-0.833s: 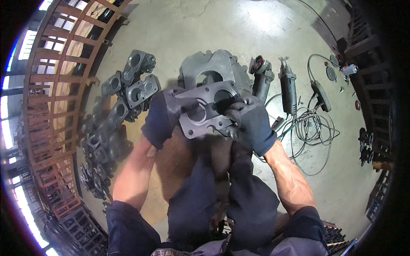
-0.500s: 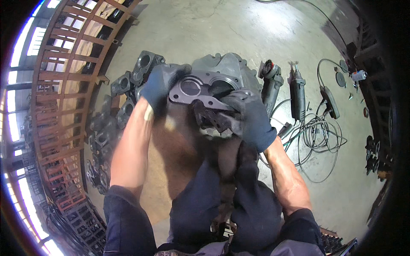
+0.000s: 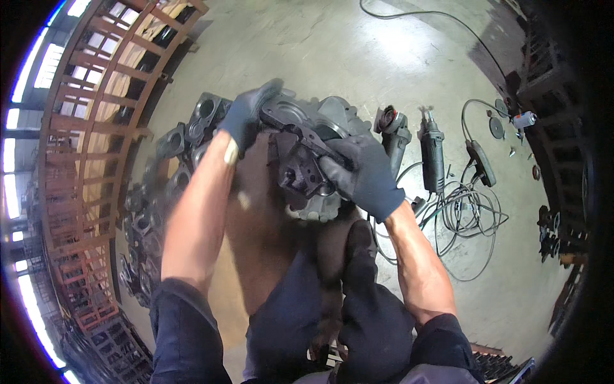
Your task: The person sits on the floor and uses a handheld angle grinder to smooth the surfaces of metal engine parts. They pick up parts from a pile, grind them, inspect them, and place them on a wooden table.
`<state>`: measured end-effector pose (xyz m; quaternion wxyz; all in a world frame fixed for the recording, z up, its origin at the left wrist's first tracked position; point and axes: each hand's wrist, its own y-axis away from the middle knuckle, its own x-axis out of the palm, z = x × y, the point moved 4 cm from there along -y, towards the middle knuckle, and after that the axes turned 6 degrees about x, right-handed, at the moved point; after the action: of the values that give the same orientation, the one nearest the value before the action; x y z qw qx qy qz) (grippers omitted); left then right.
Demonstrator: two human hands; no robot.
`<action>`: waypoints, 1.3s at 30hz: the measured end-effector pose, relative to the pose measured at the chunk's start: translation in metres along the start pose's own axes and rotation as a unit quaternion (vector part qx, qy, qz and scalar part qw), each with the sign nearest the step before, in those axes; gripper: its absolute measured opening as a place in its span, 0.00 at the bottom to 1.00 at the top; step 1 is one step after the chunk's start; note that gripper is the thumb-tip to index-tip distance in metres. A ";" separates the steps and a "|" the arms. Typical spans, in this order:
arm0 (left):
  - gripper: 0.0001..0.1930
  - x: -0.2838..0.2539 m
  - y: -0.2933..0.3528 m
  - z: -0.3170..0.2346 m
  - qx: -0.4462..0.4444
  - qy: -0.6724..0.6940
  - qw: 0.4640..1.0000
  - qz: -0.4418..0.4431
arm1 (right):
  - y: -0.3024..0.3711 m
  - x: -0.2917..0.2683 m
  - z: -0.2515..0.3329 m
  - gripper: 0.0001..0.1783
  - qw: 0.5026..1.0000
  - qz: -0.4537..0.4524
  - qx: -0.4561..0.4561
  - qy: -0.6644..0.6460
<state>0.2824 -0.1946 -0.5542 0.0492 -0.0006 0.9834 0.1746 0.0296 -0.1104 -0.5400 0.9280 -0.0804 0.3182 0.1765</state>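
Between both hands, above the floor in front of me, is a dark metal casting (image 3: pixel 299 168) with a flange and round bores. It is tilted, so its blocky side with small holes faces me. My gloved left hand (image 3: pixel 248 115) grips the far left end of the flange. On the right, my gloved right hand (image 3: pixel 363 171) closes round the flange's other end, its thumb toward me. A larger grey casting (image 3: pixel 339 110) lies just beyond and is partly hidden. Below the held casting, a lighter metal part (image 3: pixel 320 208) shows.
Several similar castings (image 3: pixel 171 142) crowd the floor on the left, beside a brown slatted metal rack (image 3: pixel 77 169). To the right lie an angle grinder (image 3: pixel 395 137), a straight grinder (image 3: pixel 433 157), coiled cables (image 3: pixel 465 208), a black disc (image 3: pixel 496 128) and a small can (image 3: pixel 524 120).
The casting has been tipped over: its bored flange face has turned away and its blocky side has swung toward me. Both hands have kept their hold while shifting with it.
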 end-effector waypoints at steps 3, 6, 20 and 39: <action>0.14 0.030 0.024 0.015 -0.016 0.090 0.995 -0.049 | -0.004 0.003 -0.010 0.17 0.993 -0.070 0.059 -0.071; 0.17 0.046 0.052 0.055 0.123 -0.067 0.984 -0.106 | -0.014 0.025 -0.010 0.16 0.994 -0.039 0.048 -0.089; 0.17 0.020 0.011 0.102 0.270 -0.167 0.948 -0.019 | -0.006 0.045 -0.005 0.21 0.959 -0.073 0.165 -0.220; 0.27 0.005 0.031 0.008 0.307 -0.323 0.858 -0.257 | 0.092 -0.051 -0.348 0.44 0.875 -0.145 0.430 0.171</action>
<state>0.2772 -0.1627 -0.5516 0.4053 -0.1815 0.8808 -0.1643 -0.2384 -0.1310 -0.7847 0.8175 0.2523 0.5008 -0.1308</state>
